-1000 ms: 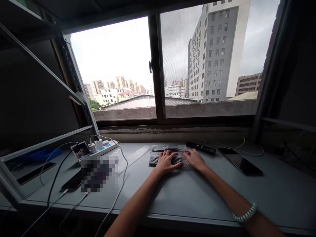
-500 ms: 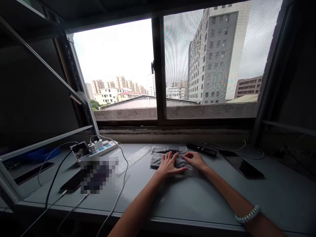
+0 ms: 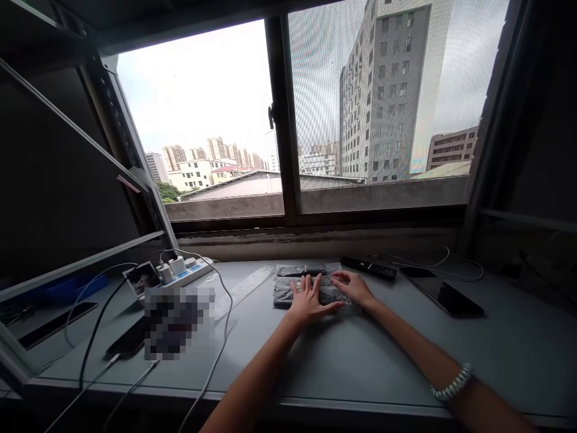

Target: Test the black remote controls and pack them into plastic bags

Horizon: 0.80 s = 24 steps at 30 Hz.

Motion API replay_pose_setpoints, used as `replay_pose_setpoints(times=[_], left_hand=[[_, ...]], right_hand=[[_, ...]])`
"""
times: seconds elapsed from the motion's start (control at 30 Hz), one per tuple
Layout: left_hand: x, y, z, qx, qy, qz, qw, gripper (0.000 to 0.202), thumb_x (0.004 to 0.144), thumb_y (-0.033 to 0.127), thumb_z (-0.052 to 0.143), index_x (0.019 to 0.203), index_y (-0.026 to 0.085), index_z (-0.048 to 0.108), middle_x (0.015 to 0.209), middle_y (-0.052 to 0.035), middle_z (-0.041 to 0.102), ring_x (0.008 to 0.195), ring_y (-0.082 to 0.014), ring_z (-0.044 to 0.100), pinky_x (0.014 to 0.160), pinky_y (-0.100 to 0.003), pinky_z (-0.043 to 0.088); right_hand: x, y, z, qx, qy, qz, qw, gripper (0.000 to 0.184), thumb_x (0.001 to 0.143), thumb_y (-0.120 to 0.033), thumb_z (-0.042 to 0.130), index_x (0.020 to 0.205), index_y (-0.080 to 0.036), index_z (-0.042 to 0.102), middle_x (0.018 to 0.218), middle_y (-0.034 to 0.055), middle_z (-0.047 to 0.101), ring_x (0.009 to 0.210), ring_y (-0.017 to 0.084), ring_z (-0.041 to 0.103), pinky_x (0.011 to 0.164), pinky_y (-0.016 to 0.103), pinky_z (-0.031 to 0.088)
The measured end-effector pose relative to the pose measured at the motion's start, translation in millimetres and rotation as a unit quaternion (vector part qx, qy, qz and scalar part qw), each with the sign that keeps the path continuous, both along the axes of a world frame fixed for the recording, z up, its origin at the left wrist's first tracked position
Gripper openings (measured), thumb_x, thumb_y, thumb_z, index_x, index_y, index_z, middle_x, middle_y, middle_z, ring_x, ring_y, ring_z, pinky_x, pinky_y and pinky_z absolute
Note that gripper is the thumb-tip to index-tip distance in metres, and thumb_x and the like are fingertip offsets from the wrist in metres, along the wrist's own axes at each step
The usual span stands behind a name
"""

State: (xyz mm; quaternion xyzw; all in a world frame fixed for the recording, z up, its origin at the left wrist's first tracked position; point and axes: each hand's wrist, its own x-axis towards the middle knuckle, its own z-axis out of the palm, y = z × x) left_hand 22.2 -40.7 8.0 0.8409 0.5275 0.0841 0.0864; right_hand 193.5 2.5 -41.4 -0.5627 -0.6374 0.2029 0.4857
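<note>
Two clear plastic bags with dark contents lie on the table, one behind the other. My left hand (image 3: 308,302) rests flat on the nearer plastic bag (image 3: 283,293), its fingers spread and the thumb stretched to the right. At that bag's right end, my right hand (image 3: 357,288) has thumb and forefinger pinched together on the plastic. The farther plastic bag (image 3: 288,270) sits just beyond my left fingertips, and what is inside it is partly covered by reflections. Behind my right hand lies a black remote control (image 3: 369,267).
A phone (image 3: 444,291) and a pale cable lie to the right. On the left are a flat clear plastic sleeve (image 3: 247,288), a power strip (image 3: 192,275) with chargers, a dark phone (image 3: 128,340), a blurred-out patch and trailing cables. A window stands behind the table (image 3: 360,367).
The camera view has shifted slightly. My left hand stays pressed on the nearer bag, while my right hand keeps its pinch at the bag's right end with little movement.
</note>
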Motion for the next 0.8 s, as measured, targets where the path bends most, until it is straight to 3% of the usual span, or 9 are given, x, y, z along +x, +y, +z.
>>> replay_pose_setpoints(times=[0.2,0.4,0.57,0.8], left_hand=[[0,0,-1.2,-0.003,0.004,-0.004,1.0,0.099,0.071,0.079,0.032,0.144,0.016,0.012,0.149,-0.0203,0.013,0.138,-0.0343,0.003,0.105,-0.061,-0.002],[0,-4,2.0,0.001,0.006,0.002,1.0,0.101,0.069,0.079,0.035,0.145,0.017,0.007,0.15,-0.0185,0.009,0.138,-0.0349,-0.001,0.103,-0.063,-0.004],[-2,-6,7.1,-0.028,0.019,-0.006,0.999,0.096,0.071,0.078,0.034,0.145,0.021,0.012,0.151,-0.017,0.001,0.137,-0.0356,-0.007,0.102,-0.065,-0.002],[-1,2,2.6,-0.028,0.038,0.021,0.999,0.089,0.074,0.076,0.03,0.144,0.023,0.016,0.151,-0.0154,0.006,0.137,-0.0386,-0.002,0.1,-0.068,0.002]], right_hand=[[4,3,-5.9,-0.015,-0.055,0.031,0.998,0.035,0.076,-0.05,0.054,0.071,-0.02,0.072,0.068,0.0067,0.071,0.071,0.024,0.065,0.063,0.031,0.047],[2,7,-6.1,0.005,-0.045,0.025,0.999,0.032,0.076,-0.043,0.054,0.08,-0.018,0.072,0.084,0.0082,0.071,0.081,0.024,0.065,0.075,0.035,0.048],[-2,2,0.5,0.024,0.009,0.068,0.997,0.027,0.08,-0.031,0.049,0.095,-0.018,0.068,0.096,0.0078,0.07,0.088,0.02,0.064,0.08,0.032,0.047],[3,-3,11.4,0.054,0.007,0.01,0.998,0.026,0.072,-0.029,0.057,0.094,-0.02,0.065,0.098,0.0074,0.068,0.091,0.021,0.061,0.084,0.034,0.046]])
